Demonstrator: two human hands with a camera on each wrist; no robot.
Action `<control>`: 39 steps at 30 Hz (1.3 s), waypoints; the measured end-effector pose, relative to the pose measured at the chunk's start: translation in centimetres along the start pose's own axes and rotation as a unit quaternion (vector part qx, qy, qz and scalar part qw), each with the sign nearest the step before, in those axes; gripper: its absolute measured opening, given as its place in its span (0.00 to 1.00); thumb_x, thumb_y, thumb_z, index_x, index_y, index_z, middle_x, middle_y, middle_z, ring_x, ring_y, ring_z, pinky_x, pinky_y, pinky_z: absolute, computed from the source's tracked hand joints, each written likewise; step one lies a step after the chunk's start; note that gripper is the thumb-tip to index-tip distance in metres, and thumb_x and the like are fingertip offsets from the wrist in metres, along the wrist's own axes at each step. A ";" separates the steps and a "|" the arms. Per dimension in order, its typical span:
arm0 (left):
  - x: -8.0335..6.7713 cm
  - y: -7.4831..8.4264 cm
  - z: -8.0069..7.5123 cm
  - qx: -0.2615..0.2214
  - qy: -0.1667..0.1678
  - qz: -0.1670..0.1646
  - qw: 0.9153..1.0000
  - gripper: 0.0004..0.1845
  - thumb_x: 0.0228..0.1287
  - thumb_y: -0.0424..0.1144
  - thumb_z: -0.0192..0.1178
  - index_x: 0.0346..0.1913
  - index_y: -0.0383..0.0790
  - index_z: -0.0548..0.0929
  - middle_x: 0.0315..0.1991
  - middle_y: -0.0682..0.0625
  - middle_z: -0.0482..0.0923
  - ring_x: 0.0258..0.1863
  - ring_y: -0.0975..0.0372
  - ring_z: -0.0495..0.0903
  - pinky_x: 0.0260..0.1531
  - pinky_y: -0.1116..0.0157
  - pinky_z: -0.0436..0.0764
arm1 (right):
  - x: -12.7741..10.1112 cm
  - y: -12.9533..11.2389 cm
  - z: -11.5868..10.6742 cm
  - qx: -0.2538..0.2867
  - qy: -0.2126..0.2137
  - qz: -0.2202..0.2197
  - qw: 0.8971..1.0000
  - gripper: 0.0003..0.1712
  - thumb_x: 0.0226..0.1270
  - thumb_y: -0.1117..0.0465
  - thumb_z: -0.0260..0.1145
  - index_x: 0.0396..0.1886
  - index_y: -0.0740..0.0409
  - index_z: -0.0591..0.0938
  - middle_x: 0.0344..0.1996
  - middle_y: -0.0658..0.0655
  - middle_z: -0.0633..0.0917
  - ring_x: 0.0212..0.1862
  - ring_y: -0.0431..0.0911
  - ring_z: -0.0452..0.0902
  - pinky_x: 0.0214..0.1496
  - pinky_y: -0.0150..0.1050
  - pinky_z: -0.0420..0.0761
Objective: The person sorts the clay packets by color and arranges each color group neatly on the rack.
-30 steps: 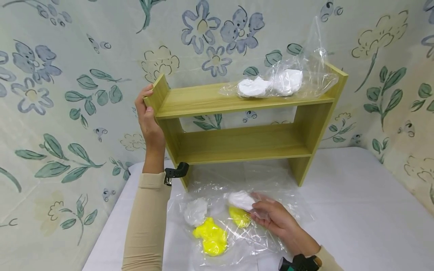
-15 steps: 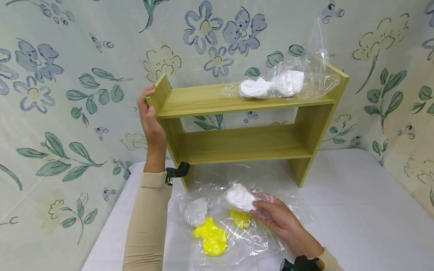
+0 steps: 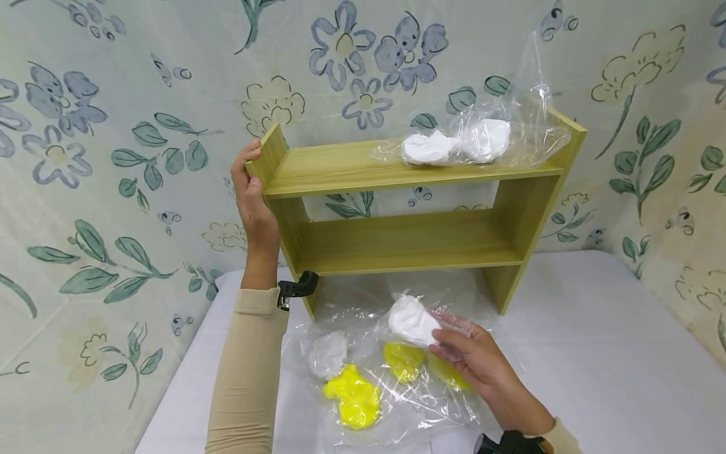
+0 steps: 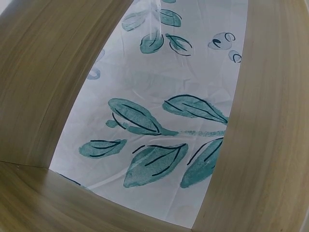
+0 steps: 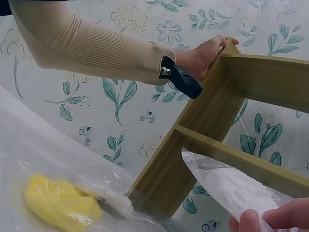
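Bag (image 3: 412, 321) could slip, looks slick: our right hand (image 3: 486, 360) pinches it in front of the shelf (image 3: 408, 241) our left hand (image 3: 255, 207) grips.

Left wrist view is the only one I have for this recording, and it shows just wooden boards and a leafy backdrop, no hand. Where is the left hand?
Observer: In the head view, the left hand grips the upper left end of the wooden shelf.
Reviewer: And the other hand?
Observer: The right hand holds a white lump wrapped in clear plastic.
Reviewer: Anything lying on the table in front of the shelf?
Observer: Yes, bright yellow lumps in clear plastic lie on the white tabletop.
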State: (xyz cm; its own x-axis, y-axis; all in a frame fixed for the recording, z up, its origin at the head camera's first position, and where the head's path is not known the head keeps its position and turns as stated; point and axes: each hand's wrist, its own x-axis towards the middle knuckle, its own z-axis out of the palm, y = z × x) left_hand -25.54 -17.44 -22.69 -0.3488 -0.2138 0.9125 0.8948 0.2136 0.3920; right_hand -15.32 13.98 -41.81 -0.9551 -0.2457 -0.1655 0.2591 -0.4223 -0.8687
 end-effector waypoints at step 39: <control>0.1 0.1 -0.2 -0.015 -0.006 0.004 1.000 0.21 0.62 0.30 0.32 0.53 0.22 0.65 0.63 0.29 0.62 0.66 0.51 0.63 0.66 0.57 0.59 | -4.2 -5.1 2.0 -0.047 -0.020 -0.149 0.987 0.19 0.65 0.75 0.58 0.48 0.53 0.85 0.52 0.47 0.83 0.40 0.39 0.83 0.45 0.37 0.82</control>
State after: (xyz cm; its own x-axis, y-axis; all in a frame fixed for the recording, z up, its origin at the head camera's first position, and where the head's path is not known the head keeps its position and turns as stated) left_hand -25.41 -17.67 -22.62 -0.3437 -0.2014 0.9172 0.9059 0.1865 0.3803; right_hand -12.34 15.42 -35.72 -0.9801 -0.1570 0.1215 -0.0495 -0.3995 -0.9154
